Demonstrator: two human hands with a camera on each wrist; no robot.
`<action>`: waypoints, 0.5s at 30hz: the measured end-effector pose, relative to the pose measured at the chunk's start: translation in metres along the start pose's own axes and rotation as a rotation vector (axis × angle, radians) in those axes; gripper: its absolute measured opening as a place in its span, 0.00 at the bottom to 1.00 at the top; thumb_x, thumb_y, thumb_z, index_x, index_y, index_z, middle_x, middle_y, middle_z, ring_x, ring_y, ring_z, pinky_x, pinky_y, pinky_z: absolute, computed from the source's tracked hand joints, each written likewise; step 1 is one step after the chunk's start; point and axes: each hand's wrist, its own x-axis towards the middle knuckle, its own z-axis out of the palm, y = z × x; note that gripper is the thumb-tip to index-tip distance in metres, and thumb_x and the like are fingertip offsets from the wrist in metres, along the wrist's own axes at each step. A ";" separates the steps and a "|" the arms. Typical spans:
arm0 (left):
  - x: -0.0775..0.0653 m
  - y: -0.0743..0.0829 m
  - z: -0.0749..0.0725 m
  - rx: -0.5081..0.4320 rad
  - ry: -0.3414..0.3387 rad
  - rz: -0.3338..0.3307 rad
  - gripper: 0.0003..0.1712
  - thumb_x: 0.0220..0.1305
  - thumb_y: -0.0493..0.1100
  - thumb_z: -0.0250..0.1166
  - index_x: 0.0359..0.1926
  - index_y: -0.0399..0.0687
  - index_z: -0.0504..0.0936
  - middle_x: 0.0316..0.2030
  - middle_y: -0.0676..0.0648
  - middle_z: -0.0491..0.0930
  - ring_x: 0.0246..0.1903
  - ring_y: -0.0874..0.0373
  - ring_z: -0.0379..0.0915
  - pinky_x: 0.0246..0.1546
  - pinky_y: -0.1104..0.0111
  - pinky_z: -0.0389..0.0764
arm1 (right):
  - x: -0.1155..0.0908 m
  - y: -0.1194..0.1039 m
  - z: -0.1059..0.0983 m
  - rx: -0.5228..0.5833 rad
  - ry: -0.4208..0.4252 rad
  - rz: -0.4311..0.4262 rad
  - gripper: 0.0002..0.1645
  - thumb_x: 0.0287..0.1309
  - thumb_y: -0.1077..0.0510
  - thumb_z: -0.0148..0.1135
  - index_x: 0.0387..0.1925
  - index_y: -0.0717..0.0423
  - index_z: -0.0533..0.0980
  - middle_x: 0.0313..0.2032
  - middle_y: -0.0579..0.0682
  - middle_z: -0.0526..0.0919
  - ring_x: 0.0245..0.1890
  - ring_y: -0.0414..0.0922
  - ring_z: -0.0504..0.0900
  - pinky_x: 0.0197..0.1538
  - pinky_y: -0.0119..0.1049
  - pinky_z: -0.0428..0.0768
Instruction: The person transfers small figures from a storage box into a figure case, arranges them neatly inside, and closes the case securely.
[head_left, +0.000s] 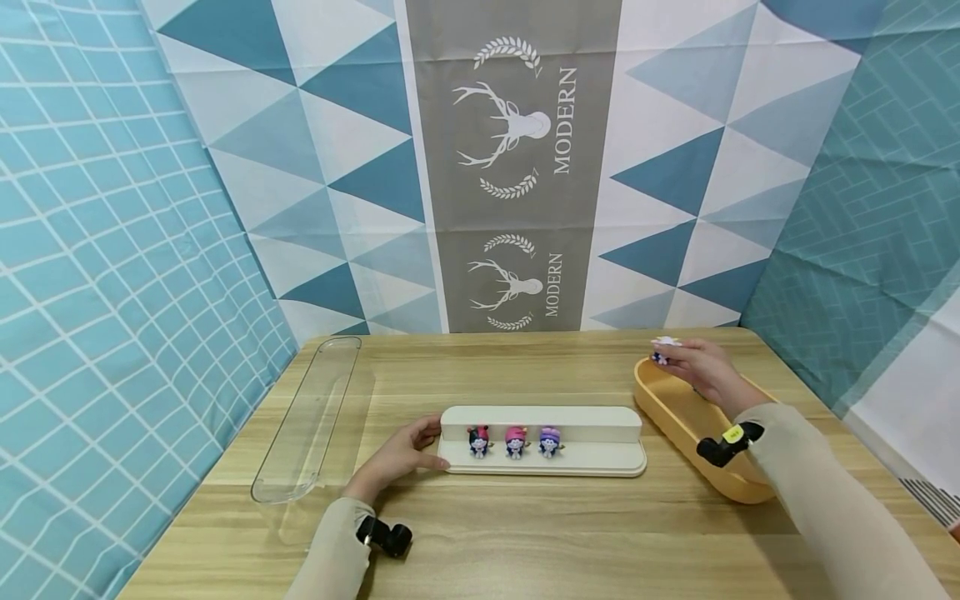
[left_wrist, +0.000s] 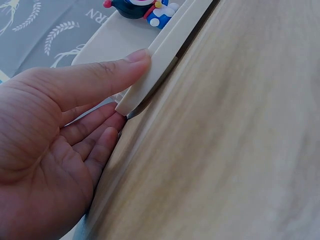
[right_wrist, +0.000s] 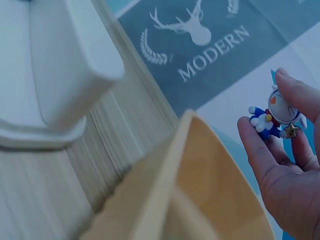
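Observation:
My right hand (head_left: 701, 371) pinches a small figurine (right_wrist: 275, 116) with a white head, blue body and gold star, above the far end of a yellow-orange bin (head_left: 678, 429). At the left end of a cream display stand (head_left: 600, 458), my left hand (head_left: 401, 454) grips the corner, thumb on the front edge and fingers around the side. Three figurines stand in a row on the stand: one with a red and black hat (head_left: 478, 442), one with a pink hat (head_left: 516, 442), one with a purple hat (head_left: 550, 442). The bin's inside is partly hidden by my right arm.
A long clear plastic cover (head_left: 311, 417) lies on the left of the wooden table (head_left: 517, 533). Patterned cloths (head_left: 517, 208) hang behind the table and along both sides. The bin stands close to the stand's right end.

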 end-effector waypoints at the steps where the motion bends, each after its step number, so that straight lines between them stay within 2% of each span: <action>1: 0.000 0.000 0.000 0.001 0.000 -0.001 0.45 0.50 0.30 0.76 0.68 0.25 0.65 0.61 0.31 0.72 0.64 0.36 0.64 0.69 0.48 0.63 | -0.001 0.000 0.002 0.001 -0.009 0.000 0.10 0.62 0.68 0.64 0.24 0.59 0.78 0.31 0.47 0.84 0.33 0.41 0.87 0.44 0.33 0.85; 4: 0.000 0.001 0.000 -0.003 0.002 -0.004 0.46 0.50 0.30 0.76 0.68 0.25 0.64 0.61 0.31 0.72 0.64 0.36 0.64 0.69 0.48 0.62 | -0.002 0.001 0.008 0.018 -0.044 -0.003 0.12 0.64 0.69 0.61 0.24 0.60 0.76 0.31 0.48 0.84 0.34 0.42 0.87 0.45 0.33 0.85; 10: 0.000 0.000 0.000 -0.006 0.001 0.002 0.46 0.50 0.30 0.76 0.68 0.26 0.64 0.61 0.31 0.72 0.64 0.36 0.64 0.69 0.48 0.62 | -0.005 0.005 0.018 0.044 -0.050 0.000 0.13 0.66 0.69 0.60 0.24 0.59 0.71 0.32 0.48 0.84 0.34 0.42 0.87 0.44 0.33 0.86; 13: 0.000 0.000 0.000 -0.002 -0.003 -0.001 0.46 0.50 0.30 0.76 0.68 0.26 0.64 0.62 0.31 0.72 0.64 0.36 0.64 0.69 0.47 0.62 | -0.008 0.007 0.024 0.048 -0.061 0.004 0.12 0.66 0.69 0.59 0.28 0.60 0.67 0.33 0.48 0.83 0.35 0.42 0.87 0.45 0.33 0.85; 15: 0.000 0.000 0.000 0.005 -0.004 -0.004 0.46 0.50 0.31 0.77 0.68 0.26 0.64 0.62 0.31 0.72 0.64 0.36 0.64 0.69 0.47 0.62 | -0.010 0.008 0.028 0.049 -0.074 0.004 0.11 0.67 0.70 0.57 0.35 0.61 0.63 0.35 0.49 0.82 0.35 0.43 0.88 0.46 0.34 0.85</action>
